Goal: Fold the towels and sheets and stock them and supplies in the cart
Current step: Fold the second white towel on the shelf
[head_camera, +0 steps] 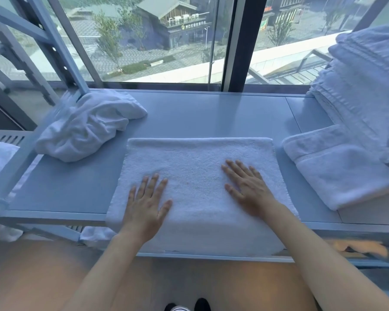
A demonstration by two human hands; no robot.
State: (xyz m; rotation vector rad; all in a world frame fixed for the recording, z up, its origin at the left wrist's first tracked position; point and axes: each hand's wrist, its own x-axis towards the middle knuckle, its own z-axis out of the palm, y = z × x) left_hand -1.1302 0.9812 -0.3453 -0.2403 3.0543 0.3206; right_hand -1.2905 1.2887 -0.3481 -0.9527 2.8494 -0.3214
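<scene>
White towel [195, 176] flat beneath spread fingers [152, 184] of both hands (holding nothing), liable to slide off the near edge.

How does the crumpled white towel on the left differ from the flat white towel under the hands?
The crumpled white towel lies bunched and untouched; the flat white towel is spread smooth, overhanging the shelf's front edge, with the left hand and right hand pressing it. Both are white terry.

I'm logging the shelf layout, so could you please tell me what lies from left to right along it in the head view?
Crumpled towel → left hand → right hand, both flat on the spread towel → folded towel → tall towel stack.
</scene>
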